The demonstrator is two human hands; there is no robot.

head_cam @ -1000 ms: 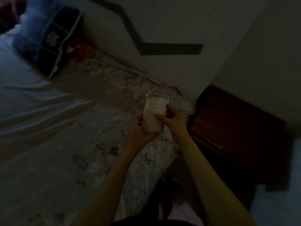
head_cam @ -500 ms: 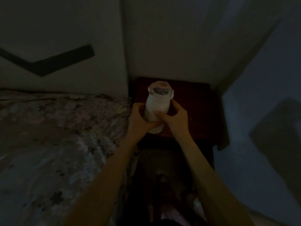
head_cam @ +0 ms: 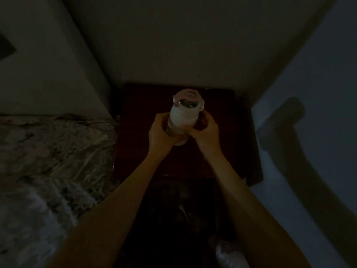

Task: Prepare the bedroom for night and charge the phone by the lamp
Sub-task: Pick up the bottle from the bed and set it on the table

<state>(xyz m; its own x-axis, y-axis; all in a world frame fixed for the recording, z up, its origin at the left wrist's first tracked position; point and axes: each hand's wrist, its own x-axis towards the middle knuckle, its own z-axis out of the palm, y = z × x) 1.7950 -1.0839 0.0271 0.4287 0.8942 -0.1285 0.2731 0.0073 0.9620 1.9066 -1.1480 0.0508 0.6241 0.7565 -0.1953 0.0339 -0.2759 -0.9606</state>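
The room is very dim. A white cylindrical object with a rounded clear top, like a small lamp or bottle (head_cam: 184, 115), is upright over the dark red bedside table (head_cam: 135, 151). My left hand (head_cam: 161, 133) wraps its left side and my right hand (head_cam: 205, 132) wraps its right side. Its bottom edge shows just below my fingers; I cannot tell whether it touches the tabletop. No phone or cable is visible.
The bed with a flower-patterned sheet (head_cam: 48, 161) lies to the left, against the table. Pale walls meet in a corner (head_cam: 108, 93) behind the table. A bluish floor or wall area with my shadow (head_cam: 289, 142) is at the right.
The view swung right from the bed to the bedside table. Both hands carried the white object from above the bed to over the table's middle.
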